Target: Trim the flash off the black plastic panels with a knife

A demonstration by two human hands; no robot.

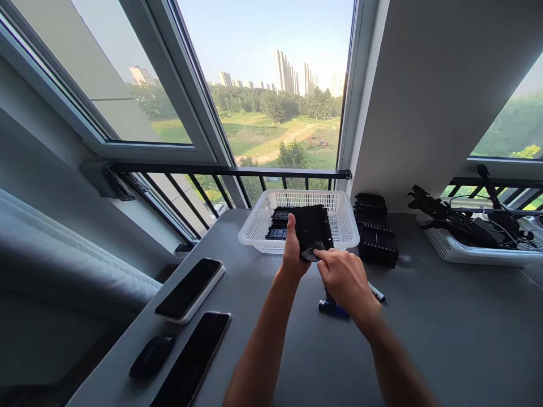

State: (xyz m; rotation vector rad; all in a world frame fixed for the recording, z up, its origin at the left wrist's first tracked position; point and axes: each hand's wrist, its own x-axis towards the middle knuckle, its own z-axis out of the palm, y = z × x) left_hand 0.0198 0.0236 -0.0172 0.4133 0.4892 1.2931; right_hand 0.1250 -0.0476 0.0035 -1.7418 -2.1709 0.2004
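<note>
My left hand (292, 255) grips a black square plastic panel (311, 221) with toothed edges by its lower left side, thumb up along the edge. My right hand (347, 278) is closed on a small dark grey cloth (312, 252) and presses it against the panel's lower part. The panel is held up in front of a white perforated basket (253, 227). More black panels (278, 233) lie inside the basket, partly hidden behind the held one. Under my right hand lies a dark blue object (333, 310), mostly covered, its kind unclear.
Right of the basket stand stacked black panels (377, 243). A pen (376, 292) lies near my right wrist. Farther right, a white basket (466, 252) holds black parts and cables. Two phones (190, 288) and a black mouse (151, 356) are at left. A railing (237, 170) runs behind the table.
</note>
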